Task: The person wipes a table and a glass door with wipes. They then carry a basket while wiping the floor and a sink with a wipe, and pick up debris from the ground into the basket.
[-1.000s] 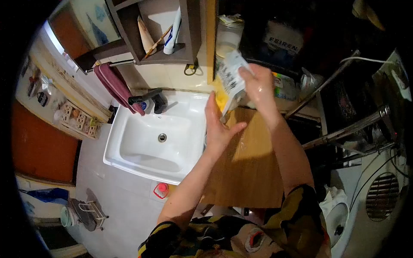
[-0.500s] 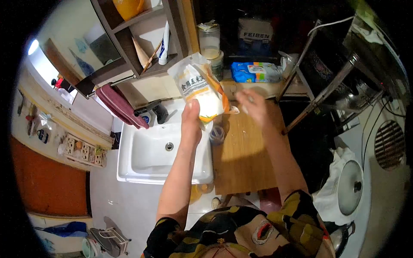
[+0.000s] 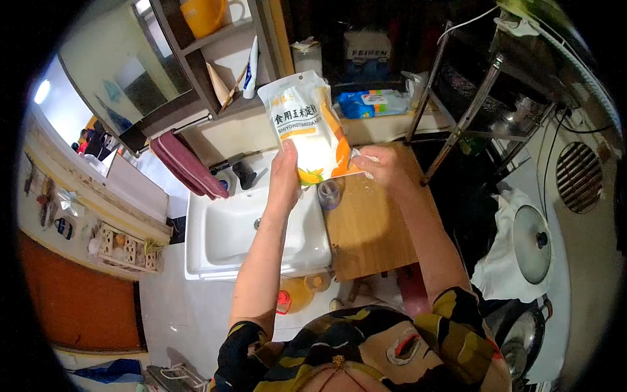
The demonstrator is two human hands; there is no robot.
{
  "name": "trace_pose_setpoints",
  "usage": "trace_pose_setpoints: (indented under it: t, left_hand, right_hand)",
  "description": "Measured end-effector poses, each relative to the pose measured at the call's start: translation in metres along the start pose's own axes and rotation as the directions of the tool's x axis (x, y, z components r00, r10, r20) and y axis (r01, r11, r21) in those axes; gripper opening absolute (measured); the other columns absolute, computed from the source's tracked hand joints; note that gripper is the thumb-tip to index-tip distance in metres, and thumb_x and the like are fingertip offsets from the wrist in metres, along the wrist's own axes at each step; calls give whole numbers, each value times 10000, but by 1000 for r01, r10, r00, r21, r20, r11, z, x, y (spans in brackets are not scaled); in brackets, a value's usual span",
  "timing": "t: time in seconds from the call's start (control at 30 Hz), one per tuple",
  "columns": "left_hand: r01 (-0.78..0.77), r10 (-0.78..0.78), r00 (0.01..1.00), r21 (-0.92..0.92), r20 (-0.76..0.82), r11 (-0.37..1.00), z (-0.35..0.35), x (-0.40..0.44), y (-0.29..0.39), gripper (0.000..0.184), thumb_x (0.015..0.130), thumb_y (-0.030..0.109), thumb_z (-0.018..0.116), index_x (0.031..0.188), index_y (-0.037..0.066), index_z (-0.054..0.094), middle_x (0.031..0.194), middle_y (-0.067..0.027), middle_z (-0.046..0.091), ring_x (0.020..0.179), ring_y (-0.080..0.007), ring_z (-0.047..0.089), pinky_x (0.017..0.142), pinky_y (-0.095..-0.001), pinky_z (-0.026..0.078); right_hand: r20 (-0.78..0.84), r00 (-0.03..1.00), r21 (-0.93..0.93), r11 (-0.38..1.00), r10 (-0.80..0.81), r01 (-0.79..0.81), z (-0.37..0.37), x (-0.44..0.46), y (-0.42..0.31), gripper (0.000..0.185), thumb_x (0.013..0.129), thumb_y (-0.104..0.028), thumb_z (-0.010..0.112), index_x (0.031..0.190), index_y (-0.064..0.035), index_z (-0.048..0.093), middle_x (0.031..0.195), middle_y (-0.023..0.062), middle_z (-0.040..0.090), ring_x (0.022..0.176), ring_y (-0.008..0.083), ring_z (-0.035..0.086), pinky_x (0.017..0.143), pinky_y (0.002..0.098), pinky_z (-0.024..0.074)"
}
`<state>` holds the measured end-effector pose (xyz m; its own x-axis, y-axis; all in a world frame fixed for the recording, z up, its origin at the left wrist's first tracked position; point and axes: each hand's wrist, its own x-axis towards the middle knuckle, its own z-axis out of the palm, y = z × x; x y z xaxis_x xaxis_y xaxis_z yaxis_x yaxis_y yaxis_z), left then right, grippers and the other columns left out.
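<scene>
Bag [image 3: 315, 147] looks white and orange, with black writing; the left hand [image 3: 285, 171] grips its lower left side, the right hand [image 3: 385, 166] pinches its bottom right corner.

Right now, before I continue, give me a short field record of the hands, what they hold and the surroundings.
Left hand: gripping white-and-orange printed plastic pouch, lower left
Right hand: fingers curled at pouch's lower right corner; exact grip unclear
Pouch: raised, printed front facing camera
Left side: white rectangular basin, black faucet at back
Right side: flat light-brown wooden surface
</scene>
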<state>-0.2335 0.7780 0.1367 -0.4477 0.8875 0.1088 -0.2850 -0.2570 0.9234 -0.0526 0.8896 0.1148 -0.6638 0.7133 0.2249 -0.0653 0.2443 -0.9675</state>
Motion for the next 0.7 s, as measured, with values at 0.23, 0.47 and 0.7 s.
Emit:
trace_pose_setpoints:
  t: [0.23,0.47,0.7]
  left_hand:
    - [-150,148,989,112,22,982,0,1,-16,538,962,400,397,1199,-78,467,1174,-134,546,1018,-197,555,904,-323,430]
    - [-64,63,998,-62,-17,996,21,10,-38,499,972,348,388,1218,-81,454,1177,-154,545,1088,-215,519,947,-337,396]
    - [80,-92,993,140,79,987,25,15,-63,501,972,348,386,1219,-82,461,1167,-147,552,1055,-202,533,931,-329,411]
  right_hand:
    - [-121,991,-36,998,-52,48,-18,-10,-4,180,858,-176,598,825,-2,635,692,-2,579,634,77,508,581,229,404]
    - [99,989,-15,993,-113,115,-59,11,37,267,857,-152,609,1045,38,613,935,48,640,843,111,586,750,253,469]
    - [250,967,384,913,40,-137,-71,44,10,301,851,-104,599,1110,48,572,1007,65,617,923,116,575,807,248,457]
